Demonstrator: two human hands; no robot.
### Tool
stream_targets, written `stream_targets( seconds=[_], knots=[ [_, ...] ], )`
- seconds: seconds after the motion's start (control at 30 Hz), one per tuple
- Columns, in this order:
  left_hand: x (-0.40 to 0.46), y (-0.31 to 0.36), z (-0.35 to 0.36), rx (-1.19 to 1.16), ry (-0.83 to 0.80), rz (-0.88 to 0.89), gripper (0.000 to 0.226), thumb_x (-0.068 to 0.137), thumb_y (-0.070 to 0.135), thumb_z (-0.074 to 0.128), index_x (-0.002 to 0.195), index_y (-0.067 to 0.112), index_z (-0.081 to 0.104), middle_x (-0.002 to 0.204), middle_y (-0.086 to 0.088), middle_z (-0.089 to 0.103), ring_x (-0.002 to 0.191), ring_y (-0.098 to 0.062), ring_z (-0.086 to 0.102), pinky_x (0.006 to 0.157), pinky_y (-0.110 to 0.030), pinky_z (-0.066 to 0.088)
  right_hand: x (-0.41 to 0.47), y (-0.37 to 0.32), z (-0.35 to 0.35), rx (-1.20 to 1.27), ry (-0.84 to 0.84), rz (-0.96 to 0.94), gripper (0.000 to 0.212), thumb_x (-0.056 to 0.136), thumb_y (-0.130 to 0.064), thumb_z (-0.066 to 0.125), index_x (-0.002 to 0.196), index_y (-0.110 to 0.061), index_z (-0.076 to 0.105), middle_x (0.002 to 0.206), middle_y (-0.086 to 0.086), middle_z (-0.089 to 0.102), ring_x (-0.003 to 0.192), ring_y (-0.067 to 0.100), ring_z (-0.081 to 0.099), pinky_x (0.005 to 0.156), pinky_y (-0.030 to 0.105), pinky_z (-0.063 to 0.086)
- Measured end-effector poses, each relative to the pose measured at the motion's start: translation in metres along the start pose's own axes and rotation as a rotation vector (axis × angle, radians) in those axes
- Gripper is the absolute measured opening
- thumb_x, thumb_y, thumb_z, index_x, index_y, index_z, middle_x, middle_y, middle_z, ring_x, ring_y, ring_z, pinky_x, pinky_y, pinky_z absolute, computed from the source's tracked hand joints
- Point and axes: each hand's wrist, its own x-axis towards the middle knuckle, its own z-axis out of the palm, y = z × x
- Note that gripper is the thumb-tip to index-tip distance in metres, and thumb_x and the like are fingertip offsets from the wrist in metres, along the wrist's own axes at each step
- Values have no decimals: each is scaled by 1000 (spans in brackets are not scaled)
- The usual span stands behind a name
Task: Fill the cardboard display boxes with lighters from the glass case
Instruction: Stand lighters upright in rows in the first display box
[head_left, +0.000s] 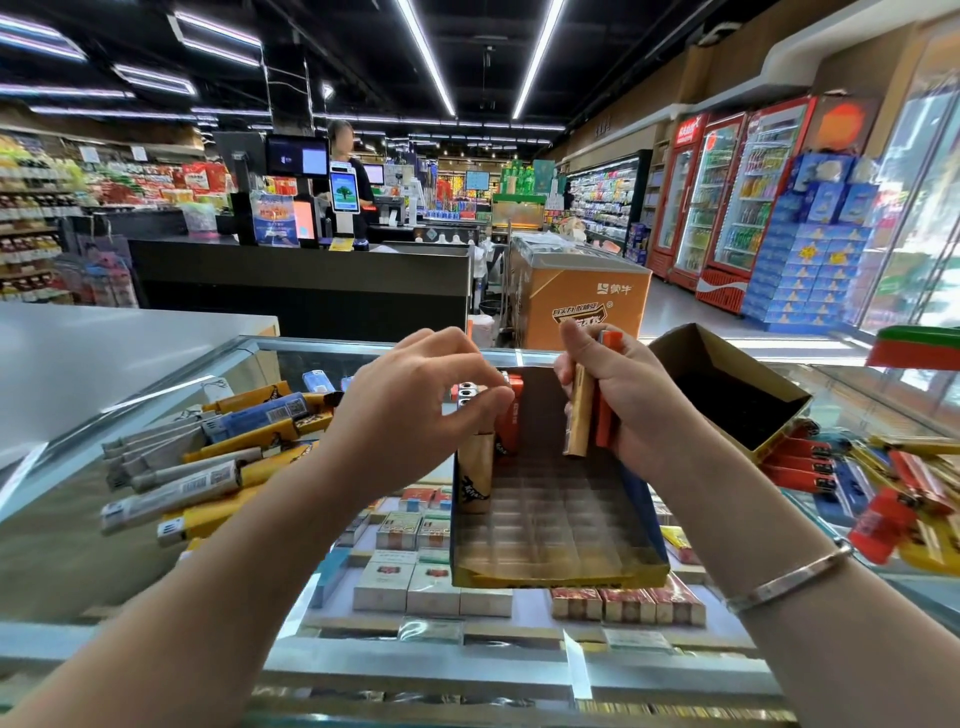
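below and between the two hands sits the display box (558, 525), its gridded insert mostly bare; only a few lighters stand in the far-left cells, just under the left hand. left hand (415, 410): fingertips drawn together, pinching the top of a gold lighter (474, 480) that stands upright in the box's left edge row (seated or not, cannot tell). right hand (626, 400): fingers curled round two lighters, one gold (581, 415) and one orange (607, 400), held upright over the box's far-right corner. left of the left hand, a loose pile of lighters (208, 457) lies on the glass case (62, 545); right of the right hand, a second box (727, 389) lies tipped and empty, with a red and yellow heap (883, 483) beyond the wrist. judged progress: early; most cells unfilled, the second box untouched, both piles still to be drawn down.
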Motion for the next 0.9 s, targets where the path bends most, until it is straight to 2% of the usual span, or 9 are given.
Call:
stream_targets(
  seconds=[0.2,0.3,0.4,0.47,0.6,0.73,0.8,0.9],
  knots=[
    [-2,15,14,33,-2,-33,41,80,58,48,92,26,70,88,14,58,93,-9,49,68,-28,42,-7,-2,6,15,-127,-98,34,74,-46,59,88,-17,51,66,2,53,56,13,49,53,26,47],
    [-2,18,17,4,14,-55,42,77,61,49,89,27,70,84,14,60,91,-8,48,71,-24,39,-11,-1,12,-160,-122,-275,36,69,-50,62,81,-19,49,62,-1,50,52,11,48,52,23,46],
    [-2,19,17,-79,17,-70,39,75,58,57,89,25,72,78,19,59,89,-6,47,76,-14,33,-14,0,17,-318,-100,-427,38,69,-52,65,77,-20,45,56,-5,46,51,17,47,51,30,48],
    [-2,19,17,-166,-13,-91,34,74,54,65,90,25,72,77,21,57,91,-6,47,80,-17,36,-15,0,19,-323,-72,-446,39,68,-52,66,75,-20,44,53,-7,45,50,18,47,51,32,48],
    [-1,21,17,-291,-59,-139,21,75,37,71,92,24,70,80,14,63,88,-5,54,83,-36,46,-16,-1,18,-344,-47,-435,39,68,-53,66,70,-20,45,51,-7,48,46,12,48,46,24,46],
    [-2,21,16,-432,-72,-222,32,76,23,72,104,18,58,79,6,69,80,-15,64,74,-38,53,-17,-3,17,-274,-119,-413,34,73,-52,62,68,-22,48,48,-5,45,39,11,44,38,20,41],
    [-2,21,12,-555,-75,-231,34,78,17,71,105,26,51,73,4,67,75,-17,65,70,-37,56,-16,-5,15,-205,-163,-399,33,77,-50,58,74,-19,49,49,-5,48,37,11,45,36,21,41],
    [0,16,3,-640,-90,-187,43,80,12,70,107,39,48,80,2,67,74,-15,62,72,-32,54,-12,-8,9,-116,-123,-355,33,80,-46,54,78,-15,47,53,-5,48,39,10,42,35,22,39]
  ],
)
